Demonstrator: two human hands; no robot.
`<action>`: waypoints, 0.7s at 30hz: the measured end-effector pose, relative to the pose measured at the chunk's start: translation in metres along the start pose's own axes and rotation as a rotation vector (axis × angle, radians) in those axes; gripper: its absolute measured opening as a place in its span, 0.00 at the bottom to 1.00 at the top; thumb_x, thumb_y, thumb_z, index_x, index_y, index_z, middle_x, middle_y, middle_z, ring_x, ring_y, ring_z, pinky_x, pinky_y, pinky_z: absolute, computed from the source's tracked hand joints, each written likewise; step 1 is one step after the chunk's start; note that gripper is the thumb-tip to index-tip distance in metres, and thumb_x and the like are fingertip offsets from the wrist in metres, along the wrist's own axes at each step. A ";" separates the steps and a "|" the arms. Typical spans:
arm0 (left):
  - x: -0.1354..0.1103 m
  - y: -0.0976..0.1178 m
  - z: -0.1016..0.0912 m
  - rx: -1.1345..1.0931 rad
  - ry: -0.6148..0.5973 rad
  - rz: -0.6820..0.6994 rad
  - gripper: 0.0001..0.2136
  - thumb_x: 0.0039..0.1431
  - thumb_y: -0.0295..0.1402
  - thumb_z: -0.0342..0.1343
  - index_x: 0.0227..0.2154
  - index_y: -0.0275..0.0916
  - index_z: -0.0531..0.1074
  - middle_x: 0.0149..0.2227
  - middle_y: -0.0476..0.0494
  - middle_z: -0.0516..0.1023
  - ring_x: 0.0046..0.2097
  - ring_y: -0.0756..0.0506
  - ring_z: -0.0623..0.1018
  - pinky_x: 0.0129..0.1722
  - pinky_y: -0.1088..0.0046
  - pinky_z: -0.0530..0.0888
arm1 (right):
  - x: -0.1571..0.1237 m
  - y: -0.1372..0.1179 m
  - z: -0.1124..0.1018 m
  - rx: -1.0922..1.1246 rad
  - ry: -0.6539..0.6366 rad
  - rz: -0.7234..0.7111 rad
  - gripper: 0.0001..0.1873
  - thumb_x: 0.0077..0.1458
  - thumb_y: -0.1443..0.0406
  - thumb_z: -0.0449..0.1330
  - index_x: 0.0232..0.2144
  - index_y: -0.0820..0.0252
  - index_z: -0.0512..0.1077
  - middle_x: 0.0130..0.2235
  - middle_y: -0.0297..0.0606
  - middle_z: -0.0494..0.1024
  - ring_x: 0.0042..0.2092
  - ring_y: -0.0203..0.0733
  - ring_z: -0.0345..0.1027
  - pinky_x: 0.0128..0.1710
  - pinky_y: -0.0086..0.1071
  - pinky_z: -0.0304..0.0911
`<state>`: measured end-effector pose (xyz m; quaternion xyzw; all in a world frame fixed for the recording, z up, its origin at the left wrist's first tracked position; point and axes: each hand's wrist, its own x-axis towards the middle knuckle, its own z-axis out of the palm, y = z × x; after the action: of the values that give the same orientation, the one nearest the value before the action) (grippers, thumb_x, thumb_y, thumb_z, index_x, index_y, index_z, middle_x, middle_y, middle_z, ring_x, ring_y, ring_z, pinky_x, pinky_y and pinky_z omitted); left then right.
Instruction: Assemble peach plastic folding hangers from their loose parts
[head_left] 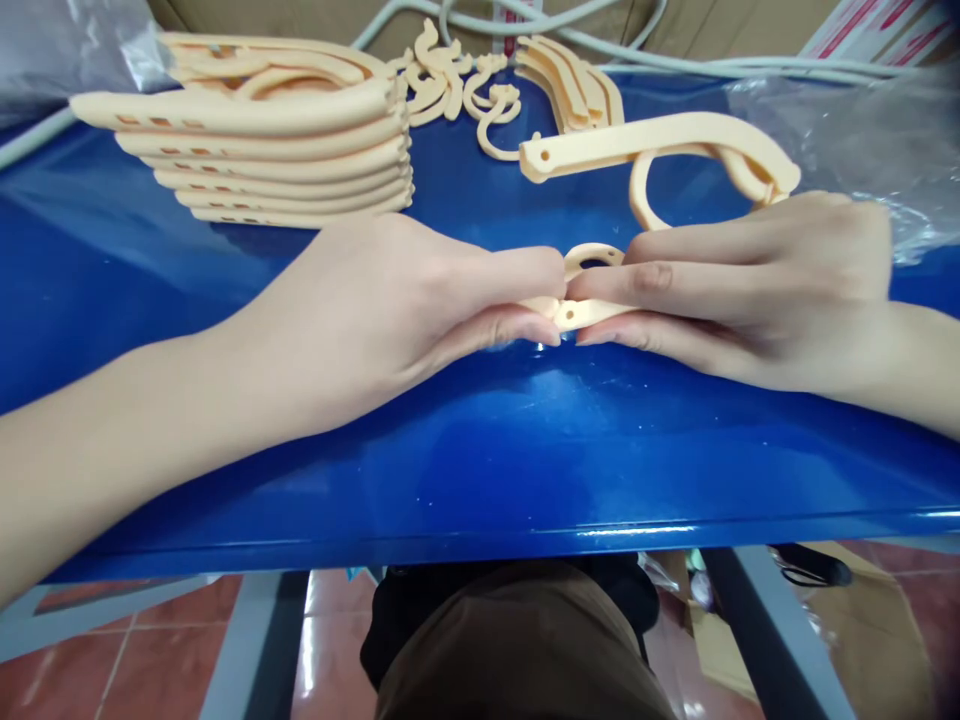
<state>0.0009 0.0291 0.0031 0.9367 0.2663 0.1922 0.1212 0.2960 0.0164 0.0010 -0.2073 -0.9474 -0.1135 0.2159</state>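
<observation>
My left hand (420, 300) is closed, its thumb and fingers pinching one end of a cream plastic hanger part (571, 315) just above the blue table. My right hand (757, 290) grips the other side of the same part, fingertips almost meeting those of the left. A small round hole shows in the piece between the two thumbs, and a curved loop rises behind it; the rest is covered by my fingers. Just beyond my right hand lies a cream hanger arm (645, 140) with a curved piece under it.
A neat stack of cream hanger arms (277, 150) stands at the back left. Small hook pieces (435, 75) and more curved arms (574, 85) lie behind. Clear plastic bags (862, 150) sit at the right, near white cables (675, 65). The blue table's (480, 490) front edge is close to my lap.
</observation>
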 end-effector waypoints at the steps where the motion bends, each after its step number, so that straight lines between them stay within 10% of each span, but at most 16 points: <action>1: 0.000 0.000 0.000 0.014 -0.002 0.010 0.20 0.86 0.49 0.47 0.45 0.45 0.80 0.35 0.52 0.86 0.33 0.47 0.82 0.32 0.68 0.64 | 0.000 0.000 0.000 -0.007 -0.005 0.013 0.17 0.83 0.60 0.56 0.61 0.50 0.83 0.50 0.33 0.92 0.39 0.40 0.87 0.31 0.34 0.70; 11: -0.003 0.007 0.006 0.093 0.049 -0.032 0.12 0.80 0.44 0.50 0.50 0.42 0.71 0.23 0.59 0.70 0.24 0.49 0.73 0.27 0.68 0.60 | 0.001 0.000 0.003 -0.036 -0.002 -0.019 0.14 0.82 0.61 0.56 0.53 0.56 0.82 0.45 0.34 0.92 0.42 0.41 0.88 0.29 0.36 0.67; 21: -0.002 0.006 0.002 0.024 0.008 0.022 0.12 0.86 0.45 0.45 0.47 0.46 0.67 0.38 0.51 0.82 0.33 0.46 0.79 0.29 0.70 0.63 | 0.003 -0.002 0.004 -0.060 0.030 0.024 0.15 0.80 0.63 0.57 0.59 0.55 0.80 0.37 0.31 0.87 0.32 0.37 0.79 0.28 0.34 0.63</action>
<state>0.0026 0.0225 0.0025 0.9403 0.2586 0.1939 0.1069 0.2912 0.0173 -0.0012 -0.2231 -0.9377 -0.1425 0.2252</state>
